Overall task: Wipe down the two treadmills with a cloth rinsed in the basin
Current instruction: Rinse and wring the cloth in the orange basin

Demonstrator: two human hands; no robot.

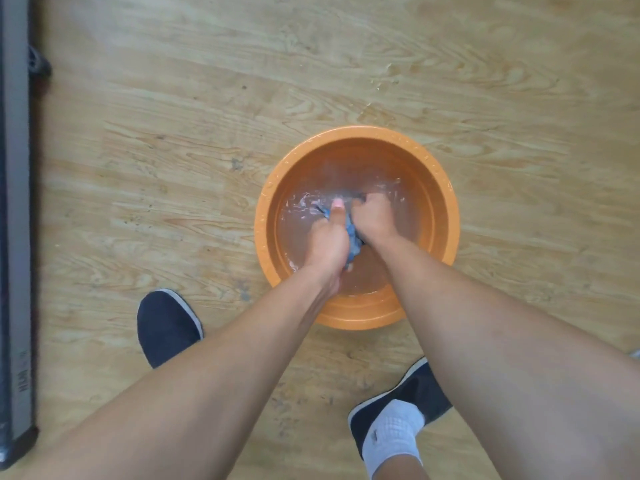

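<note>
Blue cloth (354, 237) is being gripped by both hands inside the orange basin (356, 135), low in the water (301, 237). Left hand (329, 244) is being clenched round the cloth's near part, thumb pointing forward; right hand (375, 218) is being curled round its far part. Basin is being seen on wood floor (173, 133), ahead of two dark shoes (166, 327). Grey treadmill rail (15, 202) is being seen far left, well apart.

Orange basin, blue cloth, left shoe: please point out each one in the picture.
orange basin (360, 317): head view, on the near outer wall.
blue cloth (353, 237): head view, on the bunched middle fold.
left shoe (166, 323): head view, on the dark toe upper.
</note>
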